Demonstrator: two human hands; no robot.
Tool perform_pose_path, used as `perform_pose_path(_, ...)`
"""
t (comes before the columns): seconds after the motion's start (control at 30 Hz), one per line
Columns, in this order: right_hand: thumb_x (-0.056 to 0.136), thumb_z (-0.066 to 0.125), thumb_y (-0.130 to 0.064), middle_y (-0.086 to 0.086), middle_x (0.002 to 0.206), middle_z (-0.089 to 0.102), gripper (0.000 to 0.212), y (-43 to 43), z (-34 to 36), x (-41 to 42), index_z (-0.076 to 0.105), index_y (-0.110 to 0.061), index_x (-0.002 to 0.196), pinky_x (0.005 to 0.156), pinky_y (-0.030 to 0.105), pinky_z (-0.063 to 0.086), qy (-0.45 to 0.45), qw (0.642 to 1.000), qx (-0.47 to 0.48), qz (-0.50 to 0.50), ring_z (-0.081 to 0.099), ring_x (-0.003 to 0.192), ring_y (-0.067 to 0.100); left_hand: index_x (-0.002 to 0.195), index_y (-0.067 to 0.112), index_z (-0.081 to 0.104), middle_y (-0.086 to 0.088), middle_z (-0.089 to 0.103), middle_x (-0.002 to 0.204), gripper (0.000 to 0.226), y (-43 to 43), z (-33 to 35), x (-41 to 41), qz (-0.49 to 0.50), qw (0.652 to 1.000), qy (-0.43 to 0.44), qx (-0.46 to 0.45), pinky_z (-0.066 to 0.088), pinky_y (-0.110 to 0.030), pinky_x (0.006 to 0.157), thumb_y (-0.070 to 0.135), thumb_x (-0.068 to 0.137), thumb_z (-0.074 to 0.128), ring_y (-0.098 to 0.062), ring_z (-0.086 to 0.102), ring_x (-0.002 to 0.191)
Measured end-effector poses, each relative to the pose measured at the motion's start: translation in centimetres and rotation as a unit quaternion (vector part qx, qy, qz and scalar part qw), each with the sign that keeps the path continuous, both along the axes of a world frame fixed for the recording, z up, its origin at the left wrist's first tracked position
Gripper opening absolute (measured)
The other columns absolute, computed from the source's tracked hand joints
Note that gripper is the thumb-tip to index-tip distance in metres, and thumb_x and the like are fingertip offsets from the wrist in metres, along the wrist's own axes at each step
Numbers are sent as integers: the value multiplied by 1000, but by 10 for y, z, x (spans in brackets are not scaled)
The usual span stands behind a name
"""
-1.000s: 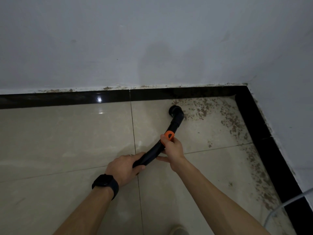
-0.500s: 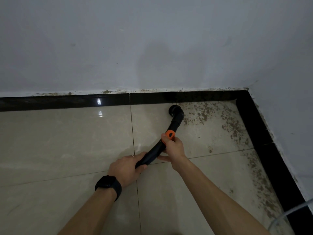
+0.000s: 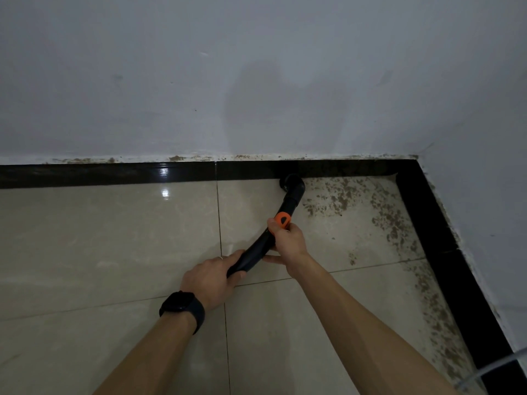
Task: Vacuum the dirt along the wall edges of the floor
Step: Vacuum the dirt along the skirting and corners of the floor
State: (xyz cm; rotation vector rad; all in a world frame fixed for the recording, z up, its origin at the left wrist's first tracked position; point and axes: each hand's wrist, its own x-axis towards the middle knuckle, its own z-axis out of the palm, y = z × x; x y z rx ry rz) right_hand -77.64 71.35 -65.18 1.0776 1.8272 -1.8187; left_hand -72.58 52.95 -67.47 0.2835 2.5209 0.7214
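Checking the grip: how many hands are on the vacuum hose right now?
2. The left hand grips the lower end of the vacuum hose; the right hand grips it higher up, just below the orange collar.

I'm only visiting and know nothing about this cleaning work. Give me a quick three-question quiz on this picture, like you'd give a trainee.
1. True or false: the left hand and the right hand both hold the black vacuum tube.
2. Most of the dirt lies: A) left of the nozzle; B) right of the nozzle, towards the corner; C) beneath the arms.
3. Fill in: the left wrist wears a black ____.
Key: 1 true; 2 B; 3 watch.
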Motion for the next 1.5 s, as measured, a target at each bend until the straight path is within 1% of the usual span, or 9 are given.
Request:
perform_pose_path(0.23, 100, 64, -35, 10, 117, 65, 36, -5, 6, 5, 54, -12, 126, 64, 39, 64, -6, 1000, -18, 10, 67, 102, 25, 139, 50, 36, 10, 65, 103, 43, -7, 5, 1, -6, 1000, -11, 18, 56, -35, 71, 51, 97, 44, -11, 61, 85)
perform_pose_path(0.5, 101, 63, -33, 10, 113, 66, 23, -25, 11, 48, 54, -14, 111, 57, 38, 61, -17, 999, -30, -25, 68, 100, 25, 132, 46, 46, 9, 66, 111, 35, -30, 14, 20, -52, 998, -30, 4, 55, -34, 77, 46, 97, 48, -14, 62, 93)
perform_pose_path(0.77, 99, 67, -28, 14, 115, 66, 33, -57, 16, 101, 54, -7, 122, 61, 40, 63, -70, 996, -57, -23, 70, 100, 29, 137, 41, 42, 5, 60, 119, 41, -65, 24, 67, -80, 991, -102, -24, 52, -33, 85, 44, 97, 48, -16, 59, 102)
perform_pose_path(0.9, 99, 67, -29, 16, 121, 66, 42, -73, 63, 118, 48, -6, 128, 64, 37, 63, -102, 993, -47, 27, 71, 102, 29, 134, 32, 41, 2, 59, 120, 38, -75, 80, 87, -114, 977, -145, -104, 52, -35, 83, 40, 98, 46, -20, 60, 100)
perform_pose_path(1.03, 101, 65, -30, 13, 126, 61, 41, -68, 147, 123, 42, -12, 130, 66, 33, 61, -73, 993, -33, 84, 68, 107, 27, 123, 28, 42, -1, 57, 114, 31, -62, 171, 91, -132, 968, -165, -132, 49, -34, 75, 39, 95, 49, -25, 61, 96)
perform_pose_path(1.13, 100, 65, -34, 10, 120, 62, 41, -56, 209, 123, 43, -14, 127, 77, 41, 64, -49, 996, 1, 81, 68, 106, 25, 110, 26, 46, 0, 58, 105, 27, -44, 234, 77, -113, 963, -199, -140, 48, -32, 73, 38, 88, 56, -24, 60, 92)
perform_pose_path(1.23, 97, 68, -40, 7, 115, 62, 44, -40, 254, 132, 44, -17, 125, 85, 50, 63, -45, 998, 17, 47, 69, 104, 26, 106, 27, 51, 3, 61, 94, 34, -18, 288, 62, -94, 951, -257, -143, 50, -32, 73, 43, 80, 64, -18, 60, 85)
perform_pose_path(1.37, 97, 69, -33, 11, 116, 65, 40, -8, 280, 146, 44, -14, 124, 78, 48, 65, -61, 996, -31, -50, 72, 99, 28, 101, 30, 56, 5, 64, 86, 40, 21, 326, 45, -89, 940, -286, -161, 50, -31, 71, 59, 75, 67, -14, 62, 78)
perform_pose_path(1.5, 99, 68, -23, 13, 115, 66, 34, 24, 280, 148, 46, -11, 123, 76, 43, 65, -81, 982, -89, -148, 71, 101, 29, 111, 36, 56, 6, 65, 91, 36, 60, 333, 40, -58, 945, -280, -160, 53, -31, 71, 51, 78, 64, -15, 63, 80)
